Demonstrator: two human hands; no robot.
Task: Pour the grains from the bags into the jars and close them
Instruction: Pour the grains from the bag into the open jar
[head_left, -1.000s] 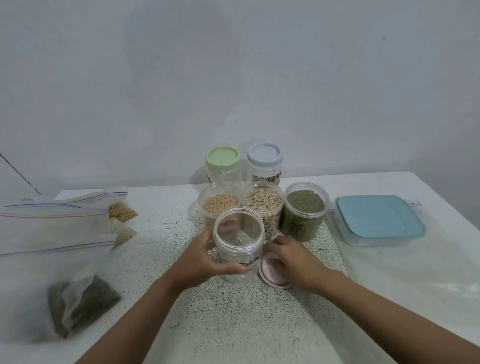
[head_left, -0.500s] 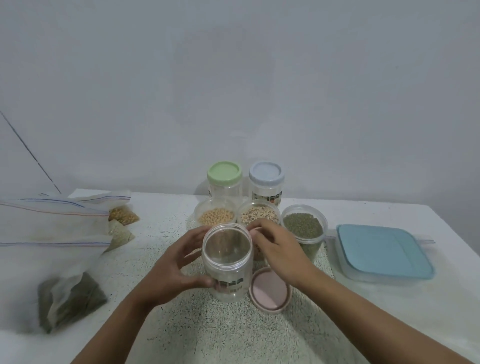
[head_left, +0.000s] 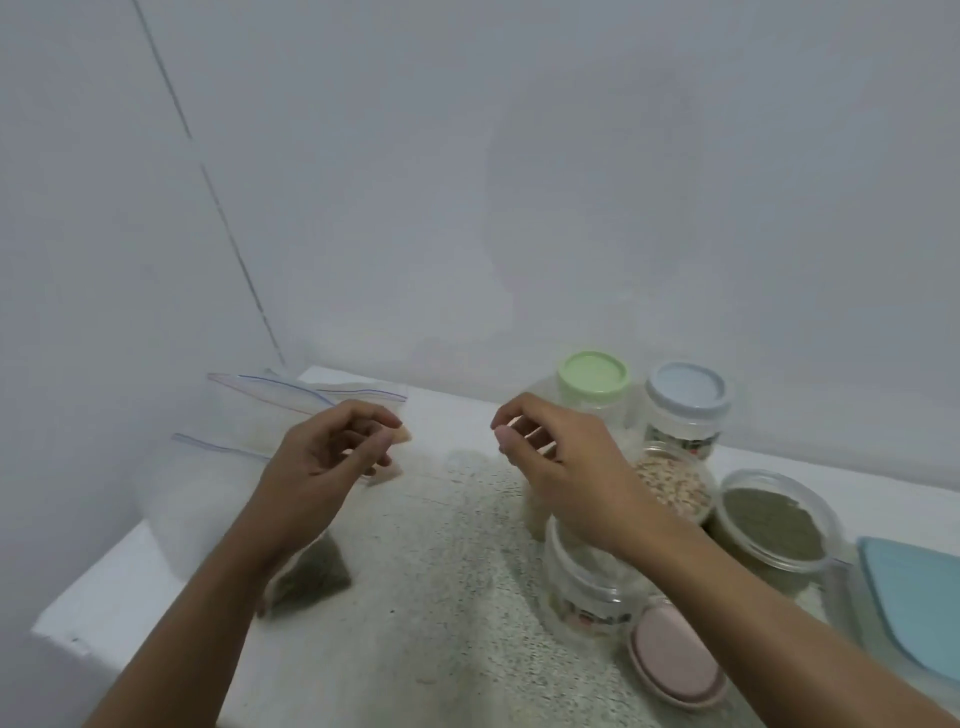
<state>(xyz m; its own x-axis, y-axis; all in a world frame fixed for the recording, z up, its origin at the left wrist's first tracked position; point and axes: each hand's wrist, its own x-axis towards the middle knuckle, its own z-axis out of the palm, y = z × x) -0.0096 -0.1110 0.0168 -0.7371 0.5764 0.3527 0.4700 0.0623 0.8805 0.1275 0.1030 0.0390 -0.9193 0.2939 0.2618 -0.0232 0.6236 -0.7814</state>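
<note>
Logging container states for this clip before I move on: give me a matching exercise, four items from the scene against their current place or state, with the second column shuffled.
Things
1. pink lid
2. green lid
3. jar of green grains
4. bag of dark grains

Place or state
A. lying flat, left of all the jars
B. upright and open, no lid on it
C. lying loose beside the nearest jar
D. sitting on a jar in the back row

Pairs: 1-C, 2-D, 3-B, 4-A
</note>
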